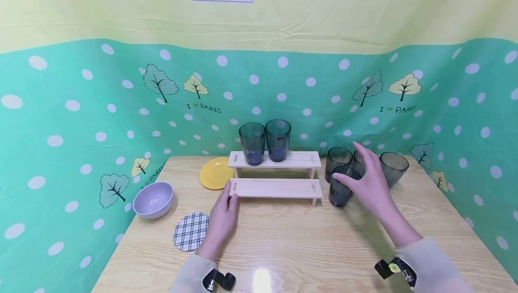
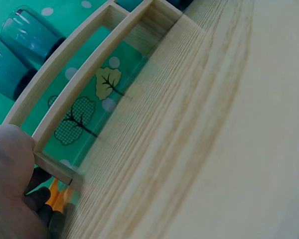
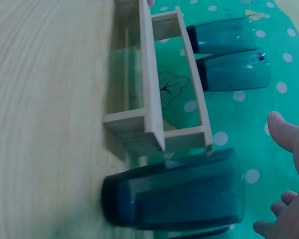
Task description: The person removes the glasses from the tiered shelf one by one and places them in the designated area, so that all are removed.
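Observation:
A two-tier wooden rack (image 1: 275,188) stands on the table; its left end is held by my left hand (image 1: 221,216), thumb at the front edge. In the left wrist view the fingers curl beside the rack's end. Two dark tinted glasses (image 1: 252,144) stand upright on the upper tier. To the rack's right, several more glasses stand grouped, with one front glass (image 1: 341,194) nearest me. Over that glass my right hand (image 1: 370,187) has thumb and fingers spread. The right wrist view shows a gap between this hand and the glass (image 3: 174,191).
Left of the rack lies a yellow plate (image 1: 214,173), partly behind it. A purple bowl (image 1: 154,200) sits at the table's left edge, and a checked round coaster (image 1: 190,232) lies beside my left wrist. A dotted cloth (image 1: 283,86) hangs behind the table.

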The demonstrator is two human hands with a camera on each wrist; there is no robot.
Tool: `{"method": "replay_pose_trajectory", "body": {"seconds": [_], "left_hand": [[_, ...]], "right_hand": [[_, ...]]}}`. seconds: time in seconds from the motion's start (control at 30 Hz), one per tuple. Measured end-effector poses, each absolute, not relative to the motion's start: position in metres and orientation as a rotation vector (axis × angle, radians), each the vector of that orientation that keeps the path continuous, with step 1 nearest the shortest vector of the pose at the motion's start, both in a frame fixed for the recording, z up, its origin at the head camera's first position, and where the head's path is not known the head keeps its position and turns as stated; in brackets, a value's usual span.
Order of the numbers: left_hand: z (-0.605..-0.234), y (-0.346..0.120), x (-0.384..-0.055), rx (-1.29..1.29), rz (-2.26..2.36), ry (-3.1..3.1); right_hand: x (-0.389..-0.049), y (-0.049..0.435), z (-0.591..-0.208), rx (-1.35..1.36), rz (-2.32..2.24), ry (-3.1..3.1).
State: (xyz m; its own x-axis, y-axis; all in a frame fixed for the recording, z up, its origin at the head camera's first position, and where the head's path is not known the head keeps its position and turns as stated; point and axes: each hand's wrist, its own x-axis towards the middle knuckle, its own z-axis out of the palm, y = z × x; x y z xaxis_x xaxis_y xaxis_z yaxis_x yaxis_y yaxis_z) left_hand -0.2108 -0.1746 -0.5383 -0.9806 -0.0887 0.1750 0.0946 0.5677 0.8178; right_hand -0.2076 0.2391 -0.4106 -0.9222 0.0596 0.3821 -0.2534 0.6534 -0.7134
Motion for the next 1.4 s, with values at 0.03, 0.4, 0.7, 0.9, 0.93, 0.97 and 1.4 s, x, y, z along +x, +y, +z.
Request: {"method": "replay_pose_trajectory", "body": {"seconds": [0.03,0.4,0.7,0.9,0.93,0.97,1.4], "left_hand": [[-0.538,-0.175,-0.211,-0.005,-1.376,-2.602],[-0.538,-0.175,-0.212,-0.017,-1.37,-2.598],[-0.538,-0.174,-0.212,-0.021,-1.358,-2.594],[-0.538,-0.174,-0.21,-0.017,-1.366,-2.599],[-0.538,-0.174,-0.21,-0.016,-1.368,-2.6],[-0.539,-0.175,-0.21,-0.015,-1.371,-2.601],[-0.539,-0.175,-0.209,-0.02,-1.37,-2.597]], "right_hand": [[-0.209,0.237,-0.407,0.158,1.168,-2.501],[-0.235,0.202,-0.383,0.319,1.233,-2.459],[-0.25,0.174,-0.373,0.378,1.338,-2.456],[-0.26,0.159,-0.368,0.404,1.408,-2.454],[-0.262,0.156,-0.368,0.414,1.416,-2.449],[-0.265,0.153,-0.367,0.423,1.425,-2.445],[-0.283,0.123,-0.365,0.418,1.469,-2.486]]}}
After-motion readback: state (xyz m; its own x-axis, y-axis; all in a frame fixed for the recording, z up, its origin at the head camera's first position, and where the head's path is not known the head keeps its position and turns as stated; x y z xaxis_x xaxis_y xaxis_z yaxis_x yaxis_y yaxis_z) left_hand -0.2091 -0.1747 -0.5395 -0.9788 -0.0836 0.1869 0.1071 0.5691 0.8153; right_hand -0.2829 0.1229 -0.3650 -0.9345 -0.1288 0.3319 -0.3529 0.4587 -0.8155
